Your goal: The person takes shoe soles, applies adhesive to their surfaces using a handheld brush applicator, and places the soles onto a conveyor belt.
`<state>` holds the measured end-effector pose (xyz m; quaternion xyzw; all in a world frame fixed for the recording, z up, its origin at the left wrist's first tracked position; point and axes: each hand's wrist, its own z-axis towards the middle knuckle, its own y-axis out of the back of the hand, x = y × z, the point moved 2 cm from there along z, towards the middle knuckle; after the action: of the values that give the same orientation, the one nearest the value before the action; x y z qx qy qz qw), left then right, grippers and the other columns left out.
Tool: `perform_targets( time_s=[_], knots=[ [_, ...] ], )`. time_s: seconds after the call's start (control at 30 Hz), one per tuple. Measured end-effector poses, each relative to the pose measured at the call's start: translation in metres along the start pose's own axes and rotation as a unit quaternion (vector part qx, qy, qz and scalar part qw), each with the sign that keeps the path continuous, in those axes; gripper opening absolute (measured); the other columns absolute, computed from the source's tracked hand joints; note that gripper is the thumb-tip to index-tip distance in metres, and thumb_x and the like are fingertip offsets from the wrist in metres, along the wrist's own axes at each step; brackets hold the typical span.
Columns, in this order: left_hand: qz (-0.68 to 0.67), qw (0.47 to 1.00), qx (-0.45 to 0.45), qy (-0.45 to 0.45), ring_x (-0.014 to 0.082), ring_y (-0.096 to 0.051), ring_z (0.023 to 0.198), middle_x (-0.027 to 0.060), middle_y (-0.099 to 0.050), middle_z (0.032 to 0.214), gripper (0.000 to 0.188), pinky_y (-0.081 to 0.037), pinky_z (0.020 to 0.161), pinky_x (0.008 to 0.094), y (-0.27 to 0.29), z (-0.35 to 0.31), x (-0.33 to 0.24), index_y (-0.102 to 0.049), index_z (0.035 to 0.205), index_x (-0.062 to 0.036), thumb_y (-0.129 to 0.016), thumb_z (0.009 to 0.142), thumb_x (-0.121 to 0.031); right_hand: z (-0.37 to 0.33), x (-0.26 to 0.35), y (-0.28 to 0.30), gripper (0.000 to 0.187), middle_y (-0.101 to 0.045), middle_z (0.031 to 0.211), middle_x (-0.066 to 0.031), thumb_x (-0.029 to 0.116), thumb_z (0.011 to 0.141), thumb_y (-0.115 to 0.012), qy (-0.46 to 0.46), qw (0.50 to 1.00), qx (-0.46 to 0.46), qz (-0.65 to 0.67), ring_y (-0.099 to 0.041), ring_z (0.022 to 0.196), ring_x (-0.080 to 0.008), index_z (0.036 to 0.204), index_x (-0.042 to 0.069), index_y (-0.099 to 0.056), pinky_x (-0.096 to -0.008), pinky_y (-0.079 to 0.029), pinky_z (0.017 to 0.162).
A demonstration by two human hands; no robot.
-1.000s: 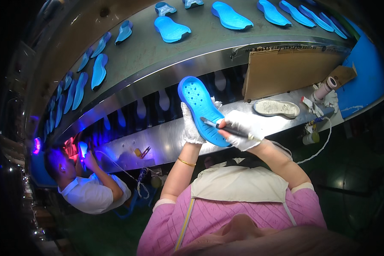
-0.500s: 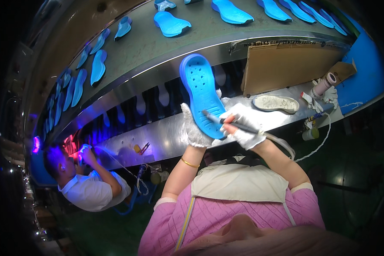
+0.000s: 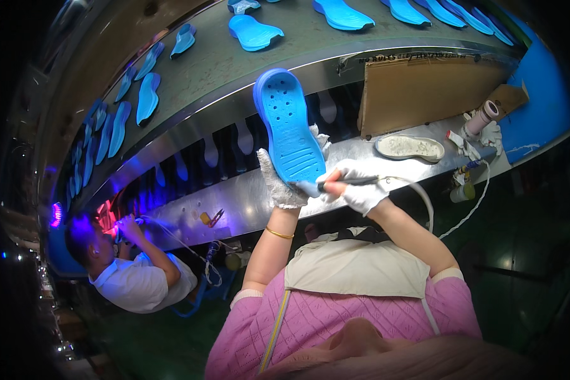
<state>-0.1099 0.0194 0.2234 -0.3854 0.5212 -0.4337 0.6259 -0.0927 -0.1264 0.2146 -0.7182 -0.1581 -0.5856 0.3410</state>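
A blue shoe sole (image 3: 289, 130), dotted with small holes at its far end and ridged toward its near end, is tilted up above the metal ledge. Wrapped round its near end and edges is my left hand (image 3: 281, 189) in a whitish work glove, closed on it. My right hand (image 3: 359, 192), in a white glove with some fingertips bare, pinches a dark-handled brush (image 3: 354, 182). The bristles touch the sole's near end. A pale hose (image 3: 419, 193) runs off the back of the brush handle.
A dark green belt (image 3: 221, 69) carries several blue soles (image 3: 256, 33). On the metal ledge (image 3: 234, 202) are a white-lined sole (image 3: 411, 147), a pink bottle (image 3: 481, 118) and a pincer-like tool (image 3: 216, 218). A cardboard sheet (image 3: 424, 95) leans behind. A co-worker (image 3: 139, 278) sits at left.
The sole in my left hand has shifted slightly left and away from me. My right hand has drawn the brush from the sole's middle down to its near end.
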Motion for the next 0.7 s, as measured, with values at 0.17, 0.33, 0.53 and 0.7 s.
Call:
perform_targets(
  time_s=[0.17, 0.33, 0.53, 0.7],
  knots=[
    [0.015, 1.000, 0.002, -0.002, 0.0385, -0.044, 0.119, 0.0222, -0.043, 0.132, 0.087, -0.030, 0.105, 0.0522, -0.005, 0.005, -0.008, -0.030, 0.138, -0.0031, -0.045, 0.080, -0.066, -0.011, 0.019, -0.001, 0.016, -0.063, 0.086, -0.0080, -0.006, 0.074, -0.065, 0.331, 0.897, 0.020, -0.294, -0.060, 0.075, -0.0122, 0.086, 0.003, -0.060, -0.0271, -0.049, 0.068],
    [0.014, 0.999, -0.002, 0.045, 0.0401, -0.046, 0.117, 0.0233, -0.044, 0.131, 0.086, -0.030, 0.105, 0.0526, -0.002, 0.009, -0.013, -0.032, 0.137, -0.0026, -0.045, 0.080, -0.065, -0.007, 0.025, 0.002, 0.012, -0.062, 0.085, -0.0078, -0.006, 0.075, -0.063, 0.081, 0.994, 0.036, -0.067, -0.061, 0.075, -0.0143, 0.082, 0.003, -0.060, -0.0255, -0.048, 0.070],
    [0.009, 0.996, 0.018, 0.090, 0.0413, -0.046, 0.117, 0.0247, -0.044, 0.130, 0.083, -0.031, 0.105, 0.0514, -0.006, 0.015, -0.025, -0.033, 0.137, -0.0033, -0.044, 0.081, -0.064, -0.015, 0.023, -0.004, 0.009, -0.061, 0.080, -0.0057, -0.002, 0.073, -0.066, 0.164, 0.958, 0.065, -0.225, -0.059, 0.073, -0.0138, 0.078, 0.005, -0.062, -0.0268, -0.048, 0.068],
    [0.026, 0.992, 0.036, 0.118, 0.0419, -0.047, 0.116, 0.0260, -0.044, 0.129, 0.079, -0.035, 0.102, 0.0513, -0.007, 0.016, -0.030, -0.033, 0.137, -0.0027, -0.039, 0.085, -0.062, -0.017, 0.031, -0.001, 0.013, -0.062, 0.082, -0.0053, -0.003, 0.074, -0.066, 0.070, 0.991, 0.074, -0.085, -0.059, 0.073, -0.0108, 0.079, 0.005, -0.058, -0.0245, -0.048, 0.068]
  ],
)
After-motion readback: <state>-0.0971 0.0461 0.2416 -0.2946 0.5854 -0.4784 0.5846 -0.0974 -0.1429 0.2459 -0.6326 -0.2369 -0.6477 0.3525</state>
